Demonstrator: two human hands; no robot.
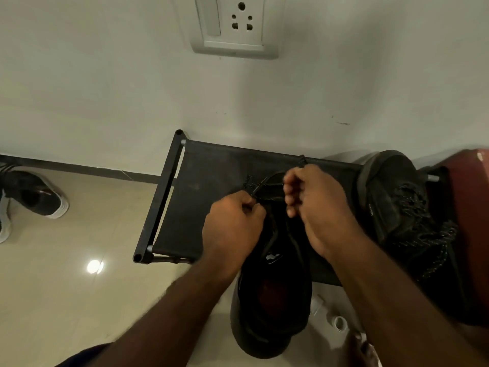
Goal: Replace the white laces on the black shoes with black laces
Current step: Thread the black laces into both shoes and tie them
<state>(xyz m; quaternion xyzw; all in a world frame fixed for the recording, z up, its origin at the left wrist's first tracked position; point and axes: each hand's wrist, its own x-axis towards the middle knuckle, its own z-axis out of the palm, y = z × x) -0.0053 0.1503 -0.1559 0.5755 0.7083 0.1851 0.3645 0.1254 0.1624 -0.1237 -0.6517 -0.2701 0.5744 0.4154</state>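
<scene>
We see a rack shelf [211, 178] of matt black cloth, its frame tubes [160, 197] matt black with bare metal rod ends [432, 178]. We find the black shoe [275, 300] dull and cloth-like, the black lace [254, 187] woven with pale flecks. The floor tiles [66, 260] look glossy, the wall [105, 88] matt, the socket plate [235, 46] smooth plastic
</scene>
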